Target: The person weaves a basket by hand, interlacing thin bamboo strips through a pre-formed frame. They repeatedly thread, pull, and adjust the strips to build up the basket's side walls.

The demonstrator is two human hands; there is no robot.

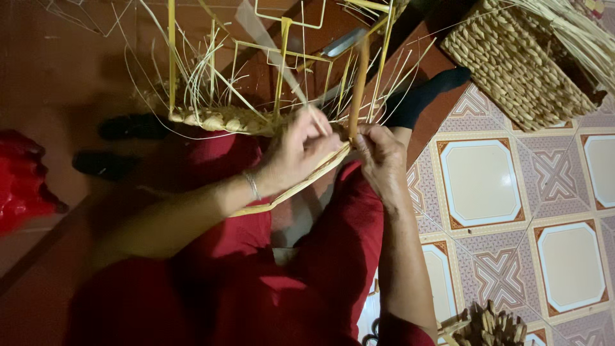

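A yellow metal wire frame (282,51) stands on my lap, with a woven band of pale straw (218,120) along its lower edge and loose strands sticking up. My left hand (295,154) grips a flat straw strip (301,182) that runs down to the left across my red trousers. My right hand (379,157) pinches the same strip beside an upright bar of the frame (359,83). Both hands touch at the frame's lower edge. A thin bracelet is on my left wrist.
A finished woven basket (519,64) lies at the top right on the patterned floor tiles (480,179). A bundle of dry straw (487,327) sits at the bottom right. A red bag (22,182) is at the left. My black-socked foot (426,93) rests past the frame.
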